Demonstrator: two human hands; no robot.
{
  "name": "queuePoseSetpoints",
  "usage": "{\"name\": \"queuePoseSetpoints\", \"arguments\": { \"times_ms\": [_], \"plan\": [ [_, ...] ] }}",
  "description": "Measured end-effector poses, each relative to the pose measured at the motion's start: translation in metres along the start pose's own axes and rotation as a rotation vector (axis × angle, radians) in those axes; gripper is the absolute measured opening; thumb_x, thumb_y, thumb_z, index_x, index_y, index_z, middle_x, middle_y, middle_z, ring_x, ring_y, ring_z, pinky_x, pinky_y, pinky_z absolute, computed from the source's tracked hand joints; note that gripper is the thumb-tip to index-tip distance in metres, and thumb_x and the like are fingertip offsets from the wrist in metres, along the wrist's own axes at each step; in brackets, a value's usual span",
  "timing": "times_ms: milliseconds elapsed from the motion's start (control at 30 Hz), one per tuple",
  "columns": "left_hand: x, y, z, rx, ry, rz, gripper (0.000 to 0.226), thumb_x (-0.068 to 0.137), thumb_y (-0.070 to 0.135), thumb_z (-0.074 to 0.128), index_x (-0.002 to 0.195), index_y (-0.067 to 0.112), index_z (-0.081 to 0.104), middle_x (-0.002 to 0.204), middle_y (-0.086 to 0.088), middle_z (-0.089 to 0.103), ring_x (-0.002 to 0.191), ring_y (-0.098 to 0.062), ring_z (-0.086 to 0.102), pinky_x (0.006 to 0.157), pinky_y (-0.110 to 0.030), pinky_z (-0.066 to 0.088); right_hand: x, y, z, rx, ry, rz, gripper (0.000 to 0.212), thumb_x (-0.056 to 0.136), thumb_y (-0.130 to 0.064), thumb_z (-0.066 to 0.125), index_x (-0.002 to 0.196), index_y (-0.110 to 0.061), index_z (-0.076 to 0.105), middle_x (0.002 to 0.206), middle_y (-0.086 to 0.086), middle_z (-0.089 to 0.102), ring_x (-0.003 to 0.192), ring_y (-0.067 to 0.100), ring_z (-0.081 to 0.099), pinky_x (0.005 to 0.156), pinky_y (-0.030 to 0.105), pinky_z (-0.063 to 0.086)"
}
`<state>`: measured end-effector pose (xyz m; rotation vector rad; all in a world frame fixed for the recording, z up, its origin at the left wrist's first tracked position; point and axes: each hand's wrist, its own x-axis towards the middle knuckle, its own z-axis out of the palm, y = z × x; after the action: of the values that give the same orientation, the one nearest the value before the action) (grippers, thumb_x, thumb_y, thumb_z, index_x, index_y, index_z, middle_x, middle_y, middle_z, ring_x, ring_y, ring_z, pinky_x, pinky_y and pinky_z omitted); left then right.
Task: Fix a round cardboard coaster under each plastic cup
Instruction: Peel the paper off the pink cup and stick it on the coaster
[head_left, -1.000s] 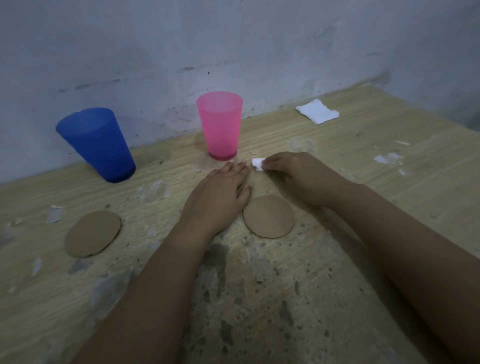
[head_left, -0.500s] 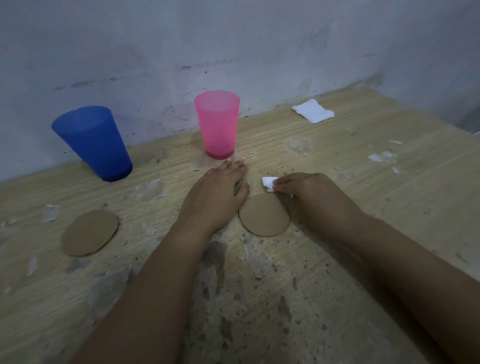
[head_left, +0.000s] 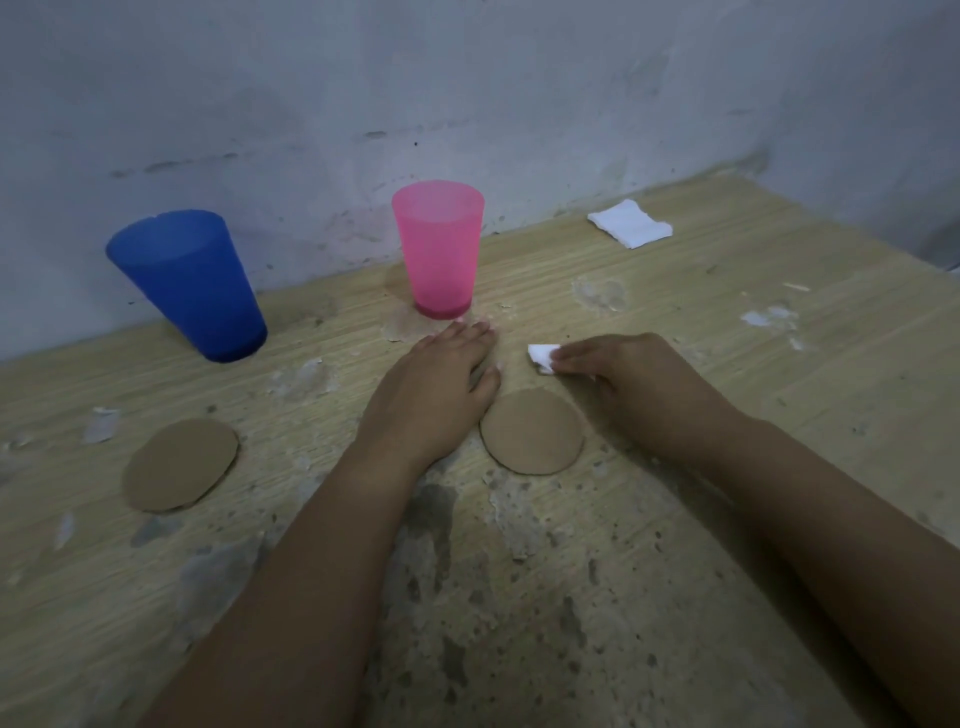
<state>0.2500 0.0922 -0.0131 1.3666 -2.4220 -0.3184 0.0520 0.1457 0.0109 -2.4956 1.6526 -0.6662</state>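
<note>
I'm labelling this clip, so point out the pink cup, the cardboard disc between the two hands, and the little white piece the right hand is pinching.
pink cup (head_left: 441, 249), head view, middle of its side wall.
cardboard disc (head_left: 531, 431), head view, centre of its top face.
white piece (head_left: 540, 356), head view, its exposed part.

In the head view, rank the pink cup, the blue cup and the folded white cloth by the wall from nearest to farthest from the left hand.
From the left hand:
1. Pink cup, just beyond the fingertips.
2. Blue cup, off to the left.
3. Folded white cloth, far right by the wall.
</note>
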Motion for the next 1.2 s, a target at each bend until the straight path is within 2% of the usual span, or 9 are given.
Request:
{"name": "queuePoseSetpoints", "arguments": {
  "times_ms": [67,200,367,467,633,833,967,1133,1200],
  "plan": [
    [0.001,0.000,0.000,-0.004,0.007,-0.001,0.049,0.098,0.033,0.040,0.145,0.023,0.034,0.153,0.008,0.029,0.143,-0.007,0.019,0.113,-0.023,0.013,-0.004,0.012,0.000,0.026,0.017,0.040,0.038,0.078,-0.012,0.050,0.112,-0.009,0.068,0.112,0.010,0.068,0.102,0.012,0.060,0.094,0.015,0.041],
    [-0.001,0.001,-0.001,-0.014,0.009,0.000,0.048,0.098,0.033,0.040,0.145,0.024,0.034,0.153,0.009,0.029,0.142,-0.007,0.019,0.113,-0.022,0.012,0.022,0.029,0.013,-0.038,0.002,0.139,0.039,0.084,0.000,0.053,0.120,-0.010,0.062,0.113,0.020,0.067,0.102,0.031,0.064,0.090,0.042,0.051],
    [-0.002,0.002,-0.002,-0.017,0.019,-0.008,0.048,0.098,0.035,0.040,0.145,0.025,0.035,0.153,0.011,0.030,0.142,-0.006,0.020,0.110,-0.018,0.013,0.037,0.009,0.026,0.018,0.061,0.103,0.038,0.082,-0.015,0.046,0.113,-0.009,0.067,0.112,0.019,0.067,0.103,0.030,0.065,0.096,0.038,0.049],
    [-0.001,0.002,-0.002,-0.015,0.020,-0.005,0.048,0.098,0.034,0.041,0.144,0.025,0.035,0.152,0.010,0.031,0.141,-0.006,0.021,0.111,-0.020,0.013,0.020,0.000,0.015,-0.006,-0.011,-0.005,0.034,0.079,-0.019,0.049,0.102,-0.009,0.072,0.104,0.015,0.071,0.092,0.027,0.070,0.084,0.029,0.053],
    [-0.003,0.003,-0.003,-0.019,0.019,-0.004,0.048,0.098,0.033,0.041,0.144,0.024,0.035,0.153,0.010,0.030,0.141,-0.006,0.020,0.111,-0.019,0.013,-0.014,0.022,-0.008,-0.029,-0.030,0.039,0.032,0.080,-0.013,0.052,0.107,-0.010,0.070,0.112,0.009,0.069,0.100,0.018,0.066,0.094,0.008,0.030],
    [-0.002,0.004,-0.004,-0.017,0.017,-0.002,0.048,0.098,0.033,0.041,0.145,0.024,0.035,0.153,0.010,0.030,0.142,-0.006,0.020,0.109,-0.018,0.012,-0.016,0.025,-0.007,-0.043,-0.035,0.017,0.030,0.079,-0.002,0.062,0.107,-0.010,0.070,0.112,0.007,0.069,0.101,0.017,0.066,0.093,0.011,0.035],
    [-0.002,0.003,-0.003,-0.021,0.018,-0.006,0.048,0.098,0.033,0.042,0.144,0.024,0.035,0.153,0.009,0.030,0.142,-0.006,0.020,0.111,-0.019,0.013,0.005,0.013,0.006,-0.090,-0.101,-0.107,0.036,0.073,-0.003,0.056,0.106,-0.007,0.071,0.113,0.014,0.068,0.096,0.027,0.069,0.086,0.031,0.051],
    [-0.003,0.003,-0.004,-0.031,0.032,-0.015,0.048,0.098,0.034,0.042,0.145,0.026,0.035,0.152,0.012,0.031,0.141,-0.004,0.021,0.108,-0.017,0.014,0.040,0.018,0.015,-0.088,-0.115,-0.021,0.046,0.087,-0.014,0.040,0.131,-0.014,0.052,0.138,0.010,0.052,0.121,0.025,0.053,0.104,0.029,0.034],
    [-0.003,0.002,-0.003,-0.040,0.032,-0.012,0.047,0.097,0.034,0.042,0.144,0.027,0.037,0.152,0.012,0.031,0.141,-0.004,0.021,0.110,-0.018,0.013,0.038,0.031,0.011,-0.112,-0.088,0.067,0.047,0.088,-0.006,0.047,0.134,-0.018,0.049,0.136,0.010,0.054,0.120,0.027,0.054,0.104,0.035,0.040]
  ]
}}
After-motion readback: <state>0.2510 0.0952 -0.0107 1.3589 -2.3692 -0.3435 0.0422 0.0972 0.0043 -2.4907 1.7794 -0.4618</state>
